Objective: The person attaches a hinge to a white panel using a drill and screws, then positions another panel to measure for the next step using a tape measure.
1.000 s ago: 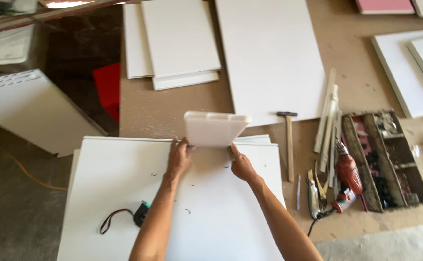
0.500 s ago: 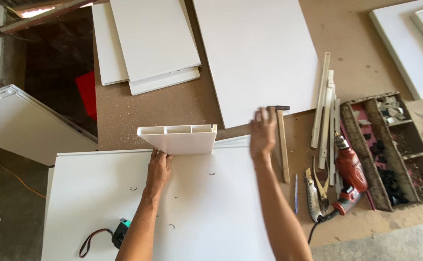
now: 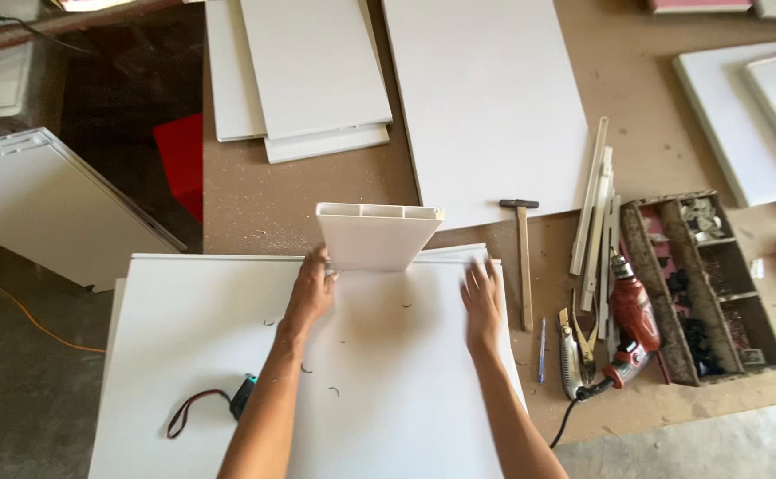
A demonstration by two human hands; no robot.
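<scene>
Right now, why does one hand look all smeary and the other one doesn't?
In the head view the right hand is blurred at the fingers, over the big white panel; the left hand looks sharp, gripping the upright hollow white piece. The light is soft, with faint shadows.

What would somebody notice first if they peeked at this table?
Probably the short hollow white panel piece standing upright in the middle, steadied by the left hand on the big white board. The right hand rests flat on the board beside it. To the right lie a hammer and a red drill.
</scene>
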